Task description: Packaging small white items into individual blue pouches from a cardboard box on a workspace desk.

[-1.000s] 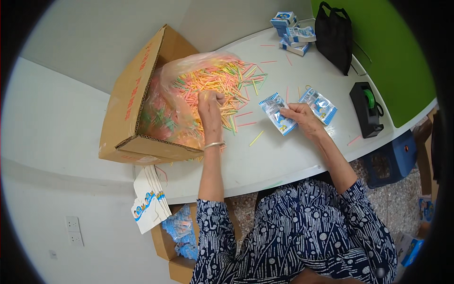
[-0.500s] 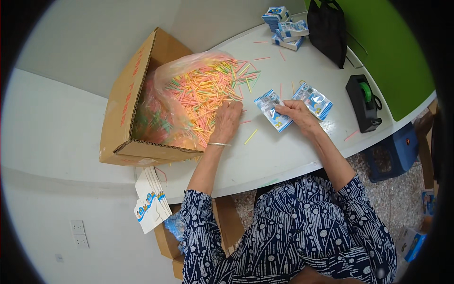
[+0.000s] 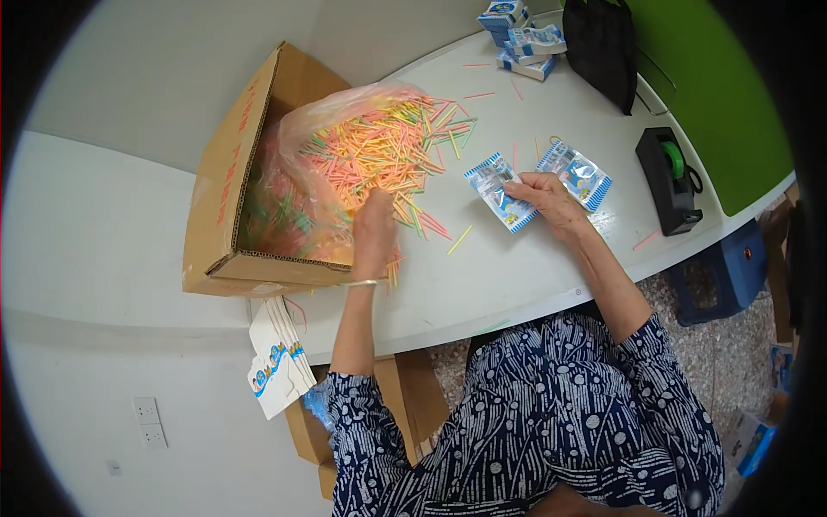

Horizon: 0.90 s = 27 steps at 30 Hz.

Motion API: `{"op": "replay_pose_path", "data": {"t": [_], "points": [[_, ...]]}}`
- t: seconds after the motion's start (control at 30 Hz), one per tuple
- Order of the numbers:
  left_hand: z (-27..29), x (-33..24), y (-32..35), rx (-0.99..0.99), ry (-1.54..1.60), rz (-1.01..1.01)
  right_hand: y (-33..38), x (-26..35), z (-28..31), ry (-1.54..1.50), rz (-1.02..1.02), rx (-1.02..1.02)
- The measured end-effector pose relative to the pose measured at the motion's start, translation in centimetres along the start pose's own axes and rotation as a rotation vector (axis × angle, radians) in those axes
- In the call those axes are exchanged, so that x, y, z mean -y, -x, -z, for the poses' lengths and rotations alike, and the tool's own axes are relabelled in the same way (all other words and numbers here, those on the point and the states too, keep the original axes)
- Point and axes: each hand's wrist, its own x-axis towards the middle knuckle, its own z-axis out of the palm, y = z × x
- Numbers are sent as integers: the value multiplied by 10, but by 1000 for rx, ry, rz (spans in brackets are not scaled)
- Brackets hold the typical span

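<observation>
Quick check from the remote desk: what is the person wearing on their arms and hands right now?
Both hands are bare, with no gloves. The left hand has a thin, pale metal-looking bangle at the wrist. The right hand shows no jewellery that I can make out. The forearms are uncovered; short sleeves of a dark blue garment with a white dotted and striped pattern end near the elbows.

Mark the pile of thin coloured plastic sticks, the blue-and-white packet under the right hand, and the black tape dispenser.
pile of thin coloured plastic sticks (image 3: 379, 151), head view, pile middle
blue-and-white packet (image 3: 495, 185), head view, clear front
black tape dispenser (image 3: 668, 185), head view, body side
</observation>
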Motion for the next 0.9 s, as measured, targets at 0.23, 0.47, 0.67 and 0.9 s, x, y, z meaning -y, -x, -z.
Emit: {"op": "replay_pose_path", "data": {"t": [0.23,0.47,0.67,0.9], "points": [[-34,34,5,-7,-72,224,-2,3,-12,12,10,32],[-52,4,-5,-100,-288,136,-1,2,-8,2,23,7],[-61,10,-13,-76,-383,137,1,7,-10,-5,-2,26],[-57,6,-18,-51,-414,95,-3,-3,-7,-28,50,42]]}}
